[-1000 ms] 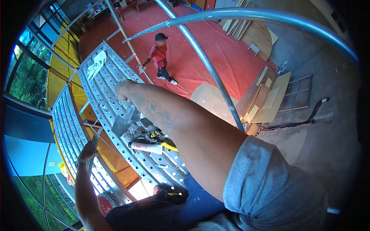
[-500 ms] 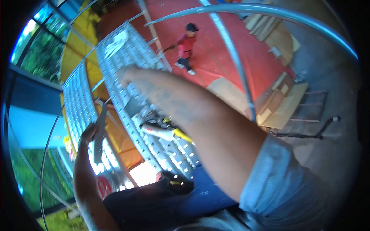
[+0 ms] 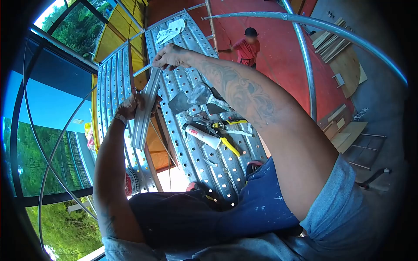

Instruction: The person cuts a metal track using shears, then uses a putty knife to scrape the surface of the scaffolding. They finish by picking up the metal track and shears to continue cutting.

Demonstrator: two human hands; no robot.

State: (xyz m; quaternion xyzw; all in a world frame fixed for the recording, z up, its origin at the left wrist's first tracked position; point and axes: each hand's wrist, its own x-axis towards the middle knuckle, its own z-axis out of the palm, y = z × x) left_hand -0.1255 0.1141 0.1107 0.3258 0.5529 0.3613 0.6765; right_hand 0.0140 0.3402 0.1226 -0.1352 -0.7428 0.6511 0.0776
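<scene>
My left hand (image 3: pixel 132 106) is closed round a short ribbed metal channel (image 3: pixel 144 119), held at a tilt above the scaffold deck. My right hand (image 3: pixel 172 57) reaches across to the channel's upper end, thumb and fingers pinched together there. Below my right forearm, on the perforated metal plank (image 3: pixel 189 163), lie a white tube with red lettering (image 3: pixel 202 135) and a yellow-handled cutting tool (image 3: pixel 230 146). Beside them are a grey-smeared scraper-like tool (image 3: pixel 200 93) and a flat dark plate (image 3: pixel 179 103). My forearm covers part of this pile.
A second perforated plank (image 3: pixel 114 82) runs along the left, with a gap between. Papers (image 3: pixel 172 30) lie at the far end. Steel scaffold tubes (image 3: pixel 305 56) cross on the right. Below, a person in a red shirt (image 3: pixel 247 50) stands on a red floor. A bucket (image 3: pixel 131 182) sits lower left.
The metal channel has swung towards my right hand, which now meets its upper end. My view has shifted and sharpened. The person below has turned.
</scene>
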